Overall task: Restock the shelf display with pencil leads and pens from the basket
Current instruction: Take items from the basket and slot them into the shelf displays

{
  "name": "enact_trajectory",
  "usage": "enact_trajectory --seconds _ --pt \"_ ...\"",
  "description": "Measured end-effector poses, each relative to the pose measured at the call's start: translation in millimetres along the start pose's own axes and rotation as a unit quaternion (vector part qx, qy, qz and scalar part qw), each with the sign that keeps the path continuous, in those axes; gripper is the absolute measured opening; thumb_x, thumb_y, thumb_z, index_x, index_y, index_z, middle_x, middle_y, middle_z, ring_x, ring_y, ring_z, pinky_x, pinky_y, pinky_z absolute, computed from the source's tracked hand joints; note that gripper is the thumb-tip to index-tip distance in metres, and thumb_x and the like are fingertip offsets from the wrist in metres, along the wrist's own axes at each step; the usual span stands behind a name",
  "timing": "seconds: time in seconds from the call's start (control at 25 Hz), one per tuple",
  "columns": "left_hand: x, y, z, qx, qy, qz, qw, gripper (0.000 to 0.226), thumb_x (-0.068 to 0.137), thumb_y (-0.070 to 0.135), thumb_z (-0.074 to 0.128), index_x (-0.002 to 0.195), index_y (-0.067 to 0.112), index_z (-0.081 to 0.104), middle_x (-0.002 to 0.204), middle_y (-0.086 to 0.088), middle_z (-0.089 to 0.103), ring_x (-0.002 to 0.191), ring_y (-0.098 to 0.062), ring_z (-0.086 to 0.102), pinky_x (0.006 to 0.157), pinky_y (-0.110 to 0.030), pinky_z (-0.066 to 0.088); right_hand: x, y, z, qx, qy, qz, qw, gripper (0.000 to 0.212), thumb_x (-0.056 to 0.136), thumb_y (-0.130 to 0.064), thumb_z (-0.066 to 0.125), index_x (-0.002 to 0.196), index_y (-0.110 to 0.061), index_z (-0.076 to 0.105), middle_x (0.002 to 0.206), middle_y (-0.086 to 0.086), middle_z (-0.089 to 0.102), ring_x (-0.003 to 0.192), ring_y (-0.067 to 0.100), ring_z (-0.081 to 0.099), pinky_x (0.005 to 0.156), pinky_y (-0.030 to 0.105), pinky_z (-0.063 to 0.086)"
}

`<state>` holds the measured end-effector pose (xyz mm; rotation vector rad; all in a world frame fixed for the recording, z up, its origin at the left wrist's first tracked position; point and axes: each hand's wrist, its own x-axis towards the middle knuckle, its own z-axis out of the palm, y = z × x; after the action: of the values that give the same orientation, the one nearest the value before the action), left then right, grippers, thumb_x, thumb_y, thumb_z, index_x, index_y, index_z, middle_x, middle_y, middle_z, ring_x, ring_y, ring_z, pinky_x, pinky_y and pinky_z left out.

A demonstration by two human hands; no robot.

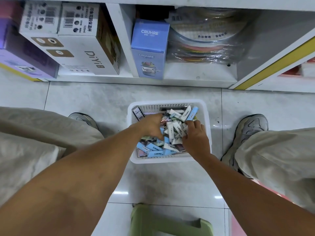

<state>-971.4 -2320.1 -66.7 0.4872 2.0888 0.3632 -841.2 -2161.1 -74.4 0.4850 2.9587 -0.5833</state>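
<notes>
1. Head view: a white plastic basket [167, 161] is sitting on the tiled floor [95, 97] at the centre of the frame, between the person's two shoes, heaped with small white and blue pencil lead boxes [173, 132].
2. The left hand [150, 125] is reaching into the heap, fingers curled down among the boxes; whether they are gripping one I cannot tell.
3. The right hand [195, 136] is digging in at the heap's right side, its fingers bent round several white boxes.
4. Across the top of the frame, a white shelf [199, 77] is holding a blue CRUHRE box [150, 48].
5. A green stool [168, 222] is showing at the bottom centre.
</notes>
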Motion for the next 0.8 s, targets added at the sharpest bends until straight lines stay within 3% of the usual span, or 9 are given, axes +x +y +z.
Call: enact_trajectory --seconds 0.08,0.16,0.32,0.44,0.64,0.8 --pt "-4 -1 7 0.023 0.001 0.010 1.000 0.095 0.063 0.031 0.090 0.141 0.012 0.040 0.129 -0.007 0.059 0.113 -0.025 0.057 0.093 -0.037 0.050 -1 0 -1 0.000 -0.004 0.000 1.000 0.046 0.067 0.007 0.062 0.113 0.004 0.063 0.103 0.023 0.062 0.084 0.037 0.057 0.061 0.041 0.051" --pt "-5 1 11 0.036 0.000 0.017 0.999 0.083 0.064 0.032 0.090 0.131 0.012 0.046 0.122 -0.007 0.061 0.106 -0.024 0.058 0.090 -0.038 0.052 -1 0 -1 0.003 -0.006 0.002 1.000 0.045 0.068 0.007 0.063 0.113 0.004 0.063 0.105 0.024 0.062 0.085 0.038 0.057 0.061 0.041 0.051" --pt "-8 -2 11 -0.061 -0.001 0.000 0.998 0.080 0.062 0.025 0.091 0.130 0.014 0.050 0.118 0.000 0.062 0.107 -0.022 0.059 0.086 -0.029 0.048 -2 1 -1 -0.005 -0.018 0.000 1.000 0.046 0.072 0.007 0.060 0.117 0.003 0.062 0.111 0.023 0.061 0.089 0.036 0.057 0.063 0.040 0.054" --pt "-12 -7 4 -0.136 -0.024 -0.016 0.990 0.074 0.060 0.024 0.092 0.124 0.014 0.056 0.117 -0.002 0.066 0.105 -0.022 0.063 0.091 -0.036 0.053 1 4 -4 0.003 -0.040 0.008 0.999 0.048 0.073 0.005 0.059 0.121 0.000 0.060 0.116 0.020 0.059 0.094 0.034 0.055 0.065 0.040 0.053" --pt "-21 -11 -18 -0.263 -0.022 -0.054 0.963 0.053 0.057 0.009 0.093 0.103 0.011 0.068 0.097 -0.006 0.076 0.087 -0.024 0.073 0.079 -0.044 0.061 6 5 -12 0.032 -0.085 0.021 0.996 0.052 0.075 0.003 0.058 0.127 -0.005 0.054 0.119 0.016 0.054 0.101 0.033 0.054 0.076 0.043 0.052" --pt "-30 -11 -23 -0.306 -0.010 -0.059 0.950 0.041 0.058 0.000 0.089 0.095 0.009 0.074 0.087 -0.007 0.077 0.078 -0.023 0.075 0.072 -0.046 0.062 9 4 -19 0.067 -0.097 0.035 0.992 0.045 0.082 0.003 0.056 0.126 -0.007 0.052 0.117 0.013 0.054 0.099 0.032 0.057 0.072 0.041 0.051"
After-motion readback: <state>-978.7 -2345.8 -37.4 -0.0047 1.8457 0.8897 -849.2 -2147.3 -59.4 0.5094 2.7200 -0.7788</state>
